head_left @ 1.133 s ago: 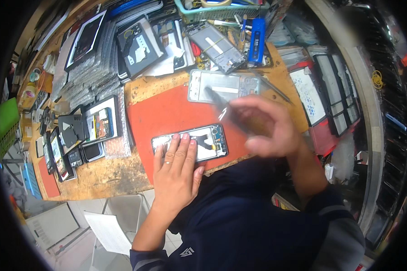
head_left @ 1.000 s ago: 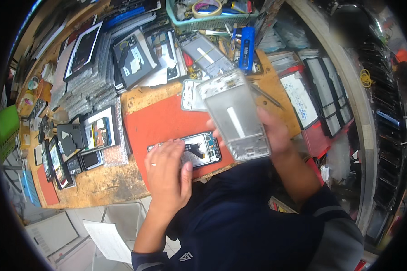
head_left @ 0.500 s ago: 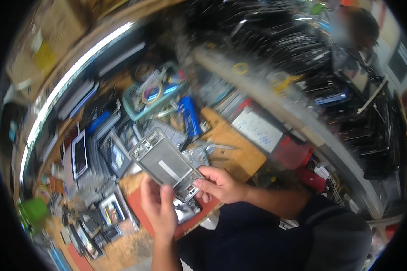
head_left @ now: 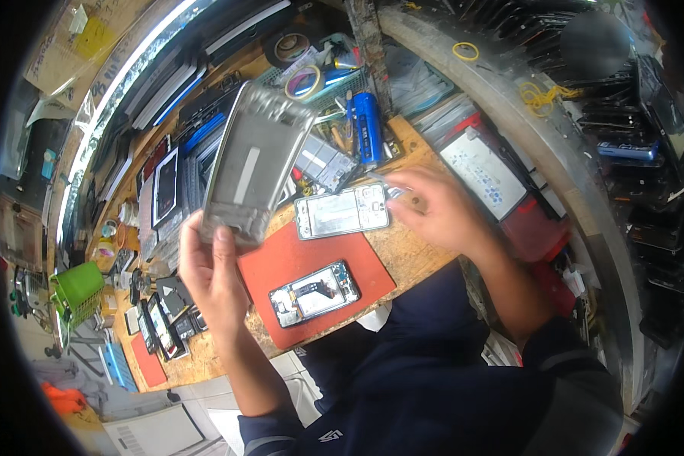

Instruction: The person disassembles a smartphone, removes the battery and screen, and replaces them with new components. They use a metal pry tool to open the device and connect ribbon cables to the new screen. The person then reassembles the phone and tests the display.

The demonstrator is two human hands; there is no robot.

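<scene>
My left hand (head_left: 216, 270) grips the lower end of a grey smartphone frame (head_left: 270, 152), raised and tilted over the bench. A pale strip runs down the frame's inner face. Beside a second, silver phone frame (head_left: 342, 213) on the bench, my right hand (head_left: 432, 211) has its thumb and forefinger bent but apart. A thin grey item lies at those fingertips, partly hidden; I cannot tell its kind. On the red mat (head_left: 281, 266) lies an opened phone (head_left: 315, 292) with its inner parts and a black flex cable showing.
A blue cylindrical can (head_left: 367, 129) stands behind the silver frame. Farther back is a teal basket (head_left: 349, 87) with tape rolls. A green basket (head_left: 77, 292) is at the left edge. Rows of dark phones (head_left: 638, 197) fill the right side, past a grey ledge (head_left: 539, 129).
My right hand has let go of the grey phone frame and moved right, beside the silver one. My left hand has lifted the frame up and left. My view has shifted, showing the mat.
</scene>
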